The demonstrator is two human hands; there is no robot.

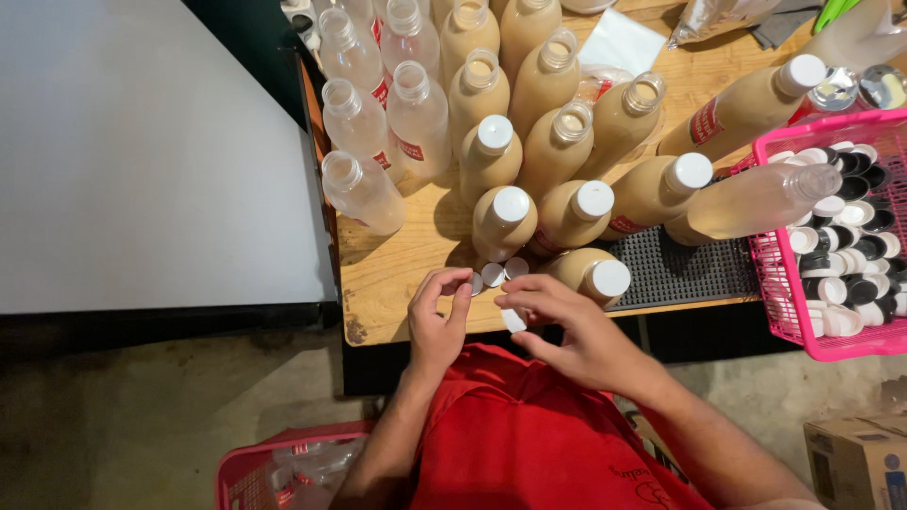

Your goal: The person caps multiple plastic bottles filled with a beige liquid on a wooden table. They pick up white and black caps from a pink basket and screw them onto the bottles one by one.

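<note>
Right hand [567, 326] pinching small round white plastic cap [513, 320], left hand [437, 316] curled empty beside it, both just below capped beige-filled bottle [504, 222]; best seated squarely before pressing down.

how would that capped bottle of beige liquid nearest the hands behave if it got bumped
The tall capped plastic bottle of beige liquid looks full, so probably heavy for its size. It is tall and narrow, so a high bump might tip it. Standing near the wooden table's edge, it could fall off.
</note>
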